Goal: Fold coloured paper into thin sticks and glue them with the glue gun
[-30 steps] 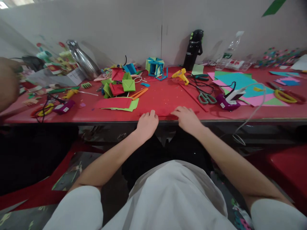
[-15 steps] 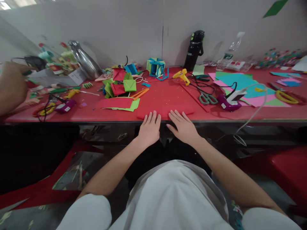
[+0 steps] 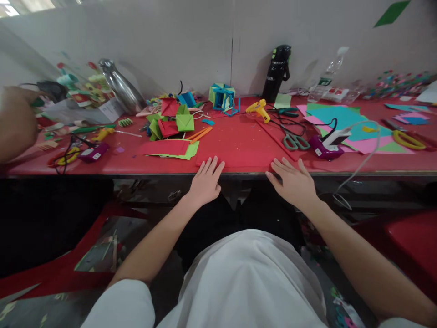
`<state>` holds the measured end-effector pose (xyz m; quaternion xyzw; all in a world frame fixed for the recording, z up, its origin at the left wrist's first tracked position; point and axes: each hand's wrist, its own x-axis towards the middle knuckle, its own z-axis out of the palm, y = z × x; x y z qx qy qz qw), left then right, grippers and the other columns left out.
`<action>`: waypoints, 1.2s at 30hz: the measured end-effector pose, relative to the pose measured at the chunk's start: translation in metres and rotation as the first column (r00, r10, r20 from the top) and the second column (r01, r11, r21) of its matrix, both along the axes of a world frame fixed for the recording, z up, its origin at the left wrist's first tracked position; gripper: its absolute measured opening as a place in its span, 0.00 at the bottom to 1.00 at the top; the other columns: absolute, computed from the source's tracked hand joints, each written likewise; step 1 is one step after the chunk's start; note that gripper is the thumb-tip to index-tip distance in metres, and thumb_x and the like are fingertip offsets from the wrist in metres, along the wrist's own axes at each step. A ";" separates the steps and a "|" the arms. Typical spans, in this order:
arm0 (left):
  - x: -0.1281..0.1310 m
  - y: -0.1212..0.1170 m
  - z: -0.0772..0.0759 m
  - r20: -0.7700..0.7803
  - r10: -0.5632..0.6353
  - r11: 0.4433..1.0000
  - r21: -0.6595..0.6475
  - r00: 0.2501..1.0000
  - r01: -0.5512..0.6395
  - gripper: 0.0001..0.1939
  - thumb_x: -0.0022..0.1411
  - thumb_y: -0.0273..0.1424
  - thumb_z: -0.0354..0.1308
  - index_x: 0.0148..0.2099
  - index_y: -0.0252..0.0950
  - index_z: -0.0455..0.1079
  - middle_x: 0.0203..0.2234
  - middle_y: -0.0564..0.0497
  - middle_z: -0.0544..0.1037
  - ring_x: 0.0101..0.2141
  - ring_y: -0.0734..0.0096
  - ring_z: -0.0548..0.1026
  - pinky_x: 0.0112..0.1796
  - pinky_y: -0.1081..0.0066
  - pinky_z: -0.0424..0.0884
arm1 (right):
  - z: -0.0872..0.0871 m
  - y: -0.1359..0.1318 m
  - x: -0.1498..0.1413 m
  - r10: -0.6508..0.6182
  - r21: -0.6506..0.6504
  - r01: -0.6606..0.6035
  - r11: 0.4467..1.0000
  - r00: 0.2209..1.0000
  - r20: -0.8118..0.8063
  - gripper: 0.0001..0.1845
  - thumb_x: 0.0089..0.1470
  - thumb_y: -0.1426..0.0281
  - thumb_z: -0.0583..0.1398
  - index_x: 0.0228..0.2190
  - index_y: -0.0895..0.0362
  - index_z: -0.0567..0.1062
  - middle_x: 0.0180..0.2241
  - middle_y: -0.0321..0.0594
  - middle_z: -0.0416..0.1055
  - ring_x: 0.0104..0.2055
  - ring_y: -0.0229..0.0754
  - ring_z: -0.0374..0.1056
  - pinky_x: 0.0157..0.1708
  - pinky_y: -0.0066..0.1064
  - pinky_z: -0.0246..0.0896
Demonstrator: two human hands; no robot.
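Note:
A folded sheet of red paper (image 3: 242,158) lies along the front edge of the red table, hard to tell from the red top. My left hand (image 3: 205,181) rests flat on its left end, fingers outstretched. At the right end, my right hand (image 3: 291,181) presses down with its fingers spread. Left of the paper are a red paper strip (image 3: 164,147) and a light green sheet (image 3: 191,151). Behind them sit folded green paper pieces (image 3: 185,119) and an orange strip (image 3: 200,133).
Right of centre are a yellow glue gun (image 3: 260,109), scissors (image 3: 295,141), a purple power adapter (image 3: 326,148) with cables and coloured sheets (image 3: 351,123). A black bottle (image 3: 276,75) and a steel flask (image 3: 123,86) stand at the back. Another person's arm (image 3: 15,125) reaches in at left.
My right hand has slid to the right along the paper, widening the gap between my hands. My left hand has shifted slightly left. The red paper looks flatter.

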<state>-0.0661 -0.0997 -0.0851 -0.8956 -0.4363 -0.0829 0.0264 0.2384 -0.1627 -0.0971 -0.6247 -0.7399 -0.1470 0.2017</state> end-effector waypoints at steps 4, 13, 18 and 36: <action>0.001 0.013 0.005 -0.023 -0.099 0.994 -0.052 0.995 0.098 0.40 0.60 0.25 0.54 0.73 0.36 0.49 0.72 0.39 0.48 0.71 0.49 0.46 0.67 0.51 0.49 | 0.012 0.004 -0.027 -0.016 -0.018 0.016 1.000 1.000 0.011 0.24 0.64 0.62 0.54 0.54 0.65 0.75 0.56 0.59 0.73 0.64 0.64 0.62 0.65 0.63 0.44; -0.021 0.015 0.009 -0.086 -0.031 0.999 -0.044 0.996 0.027 0.44 0.59 0.26 0.54 0.75 0.40 0.45 0.73 0.47 0.45 0.71 0.55 0.43 0.68 0.54 0.43 | -0.001 0.023 -0.071 0.153 -0.130 -0.161 0.978 0.986 -0.065 0.34 0.67 0.54 0.49 0.63 0.64 0.65 0.66 0.54 0.60 0.69 0.57 0.54 0.67 0.51 0.48; -0.044 0.011 0.015 -0.149 0.075 0.997 -0.019 0.986 -0.079 0.42 0.60 0.31 0.56 0.74 0.30 0.47 0.72 0.43 0.48 0.71 0.52 0.45 0.69 0.53 0.40 | -0.003 0.017 -0.042 0.120 -0.120 -0.128 0.984 0.990 -0.075 0.33 0.67 0.55 0.50 0.62 0.65 0.67 0.64 0.56 0.62 0.67 0.55 0.58 0.66 0.51 0.51; -0.011 0.030 0.019 0.010 -0.288 0.956 0.053 0.958 0.287 0.15 0.69 0.24 0.51 0.53 0.38 0.74 0.47 0.46 0.80 0.48 0.62 0.75 0.49 0.64 0.69 | -0.004 0.027 -0.019 0.256 0.017 -0.256 0.967 0.959 -0.121 0.17 0.64 0.60 0.58 0.46 0.57 0.80 0.46 0.49 0.74 0.47 0.53 0.69 0.48 0.45 0.67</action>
